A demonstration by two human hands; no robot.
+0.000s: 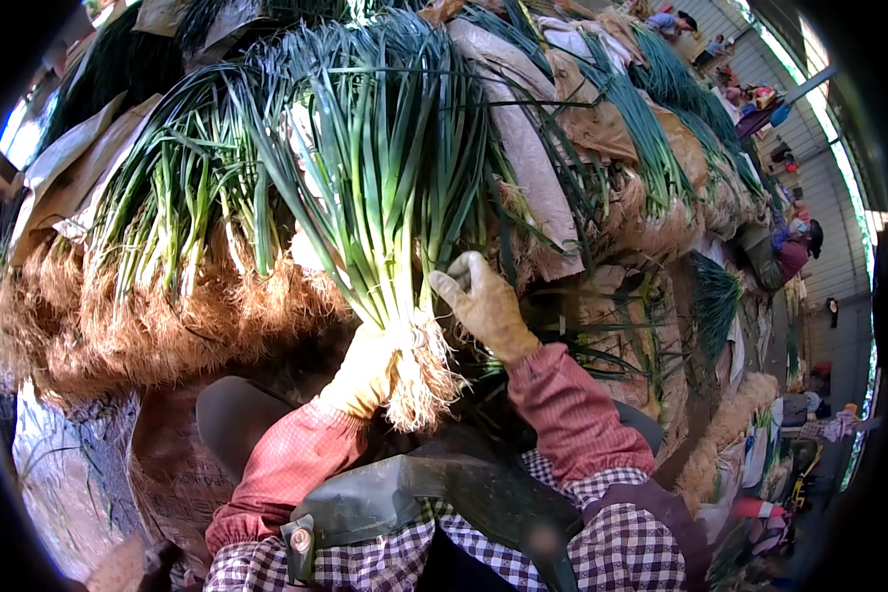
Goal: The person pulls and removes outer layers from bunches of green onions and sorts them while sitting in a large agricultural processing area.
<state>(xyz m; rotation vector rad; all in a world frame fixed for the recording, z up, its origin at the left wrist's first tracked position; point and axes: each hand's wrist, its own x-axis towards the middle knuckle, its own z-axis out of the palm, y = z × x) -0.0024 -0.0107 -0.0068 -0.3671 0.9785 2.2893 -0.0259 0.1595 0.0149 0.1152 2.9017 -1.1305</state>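
A thick bunch of green onions (pixel 395 187) stands in front of me, its green leaves fanning away and its pale roots (pixel 424 380) hanging toward me. My left hand (pixel 363 373), in a yellowish work glove, is closed around the bunch at its white base, just above the roots. My right hand (pixel 483 304), gloved alike, is at the right side of the stalks. Its fingers are curled toward the thumb in a pinch, close against the outer stalks. Whatever lies between those fingertips is too small to make out.
A long row of green onions (pixel 183 207) with brown roots lies to the left. More bundles (pixel 651 158) lie at the right under cloth and sacking (pixel 523 138). Loose leaves lie on the ground at right. Other people (pixel 794 252) sit along the far right.
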